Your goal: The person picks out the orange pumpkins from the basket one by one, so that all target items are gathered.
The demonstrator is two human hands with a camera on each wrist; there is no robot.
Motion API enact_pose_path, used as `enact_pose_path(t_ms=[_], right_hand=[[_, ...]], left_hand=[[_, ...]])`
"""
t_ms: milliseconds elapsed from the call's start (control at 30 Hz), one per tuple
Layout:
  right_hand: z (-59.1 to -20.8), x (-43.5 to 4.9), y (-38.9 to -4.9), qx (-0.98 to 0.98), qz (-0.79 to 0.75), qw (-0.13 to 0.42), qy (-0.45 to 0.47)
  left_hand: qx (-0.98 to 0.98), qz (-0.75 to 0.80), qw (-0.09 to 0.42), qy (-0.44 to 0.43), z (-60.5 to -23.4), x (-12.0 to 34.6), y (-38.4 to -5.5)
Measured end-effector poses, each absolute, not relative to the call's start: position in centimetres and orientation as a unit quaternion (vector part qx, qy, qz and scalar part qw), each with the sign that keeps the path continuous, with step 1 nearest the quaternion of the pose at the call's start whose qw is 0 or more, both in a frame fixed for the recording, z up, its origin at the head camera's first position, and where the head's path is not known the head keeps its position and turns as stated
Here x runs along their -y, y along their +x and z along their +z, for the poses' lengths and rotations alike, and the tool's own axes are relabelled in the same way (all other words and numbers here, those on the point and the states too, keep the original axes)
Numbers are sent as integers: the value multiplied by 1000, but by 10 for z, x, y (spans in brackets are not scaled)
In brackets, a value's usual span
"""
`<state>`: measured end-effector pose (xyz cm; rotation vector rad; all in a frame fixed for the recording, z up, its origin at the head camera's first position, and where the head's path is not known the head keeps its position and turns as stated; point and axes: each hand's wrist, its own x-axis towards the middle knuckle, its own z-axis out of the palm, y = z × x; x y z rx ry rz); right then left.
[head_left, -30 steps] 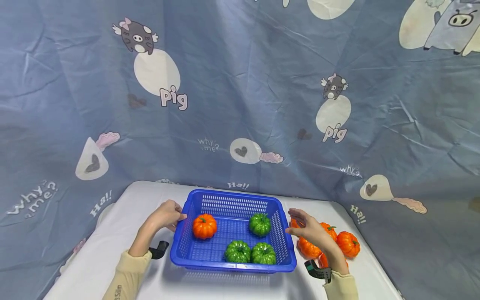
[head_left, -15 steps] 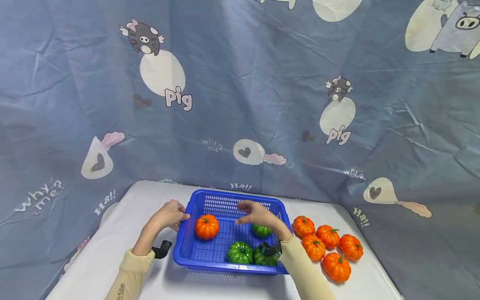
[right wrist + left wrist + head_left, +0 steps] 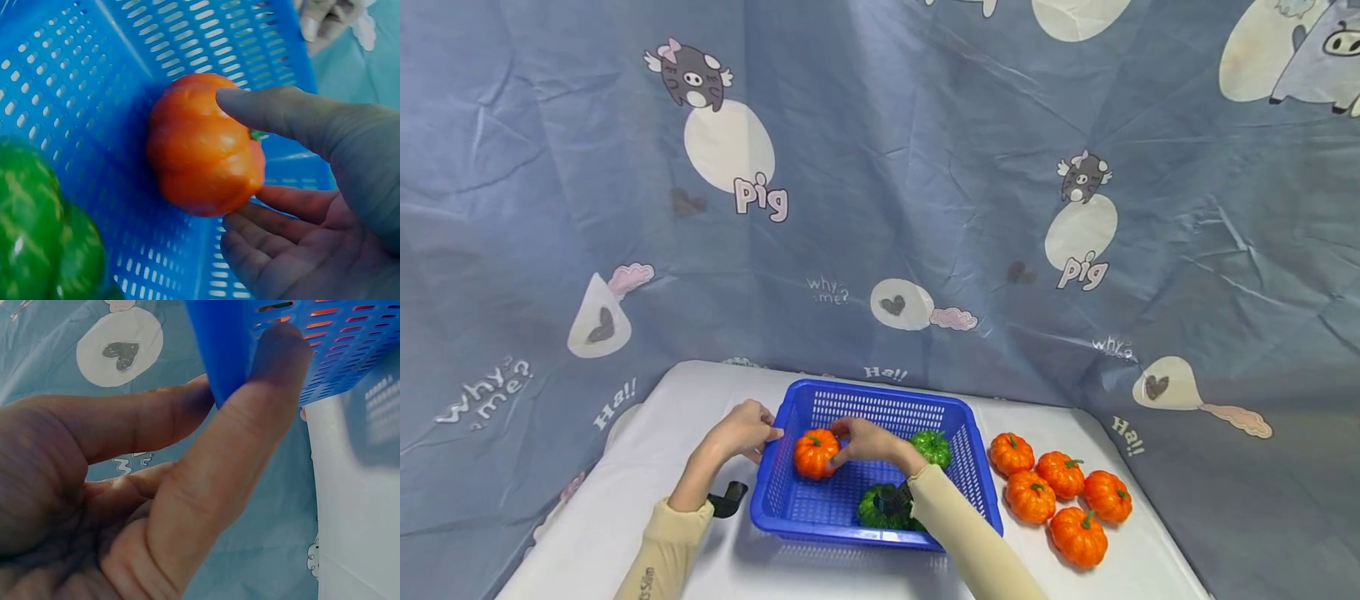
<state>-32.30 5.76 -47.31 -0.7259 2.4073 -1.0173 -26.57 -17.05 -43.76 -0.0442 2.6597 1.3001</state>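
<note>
My left hand (image 3: 745,429) pinches the left rim of a blue plastic basket (image 3: 865,536); in the left wrist view, thumb and finger lie on either side of its wall. Inside the basket at the left sits an orange toy pumpkin (image 3: 815,454) with a green stem. My right hand (image 3: 868,442) reaches in at its right side. The right wrist view has the thumb over the orange pumpkin (image 3: 203,147) and the other fingers loosely bent at its edge, not closed round it. Green pumpkins (image 3: 931,448) share the basket, partly hidden by the right arm.
Several orange pumpkins (image 3: 1030,497) lie on the white table (image 3: 820,575) right of the basket. A blue patterned curtain (image 3: 880,208) hangs behind and along the sides. The right sleeve (image 3: 966,533) crosses the basket's front right corner.
My right hand has moved left from the basket's right side, over the green pumpkins, to the orange pumpkin inside. The left hand stays on the rim.
</note>
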Motion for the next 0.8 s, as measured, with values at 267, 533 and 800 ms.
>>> enact_pose_path(t_ms=[267, 533, 800], right_hand=[[-484, -47, -320, -887, -333, 166, -272], [-474, -54, -309, -884, -344, 187, -254], [-453, -75, -298, -849, -434, 181, -242]], left_hand=[[-896, 436, 87, -15, -438, 170, -264], [-895, 438, 89, -18, -438, 168, -266], [-893, 441, 86, -13, -438, 169, -265]])
